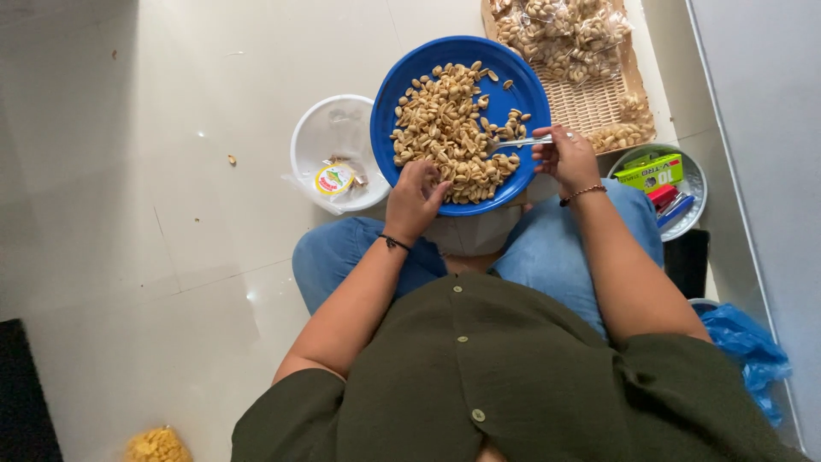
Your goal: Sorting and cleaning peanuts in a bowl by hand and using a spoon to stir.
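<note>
A round blue plate [398, 94] heaped with peanuts [445, 128] rests on my knees. My left hand [414, 198] grips the plate's near rim, fingertips touching the nuts. My right hand [564, 156] holds a metal spoon [516, 143] by the handle, its bowl lying in the peanuts at the plate's right side. I sit on a pale tiled floor in blue jeans and a dark green shirt.
A white bowl [329, 128] with a small packet stands left of the plate. A wicker tray [599, 98] with bagged peanuts lies at the back right. A metal dish [688, 201] holds a green box and red and blue items. Blue plastic bag [744, 342] at right.
</note>
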